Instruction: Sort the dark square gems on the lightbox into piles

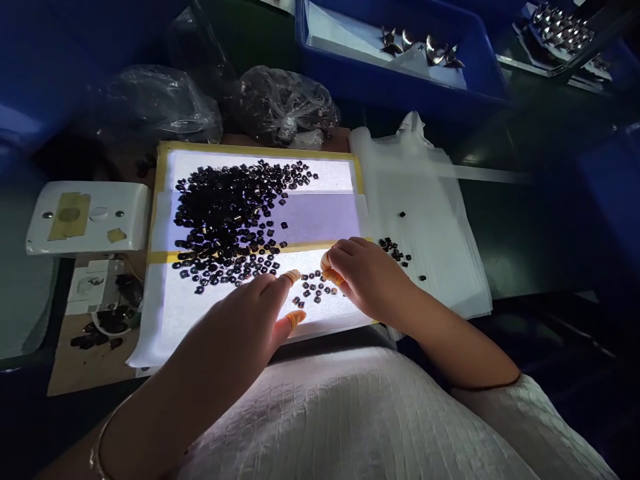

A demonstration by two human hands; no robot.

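Small dark, shiny pieces with pale centres, too small to name, form a dense pile (220,207) on a lit white panel (320,217) edged with yellow tape. A loose group of the same pieces (313,288) lies between my hands near the panel's front. My left hand (250,310), with orange finger covers, rests beside this group, thumb and forefinger apart and nothing visible between them. On the group's other side, my right hand (367,273) has its covered fingers curled together over the panel's right edge. Whatever they pinch, if anything, is hidden.
White sheets (430,187) right of the panel carry more dark pieces (394,249). Clear plastic bags (285,107) sit behind. A blue bin (400,80) holds shiny metal parts (423,48). At left are a white switch plate (90,217) and a board (75,367) with dark scraps.
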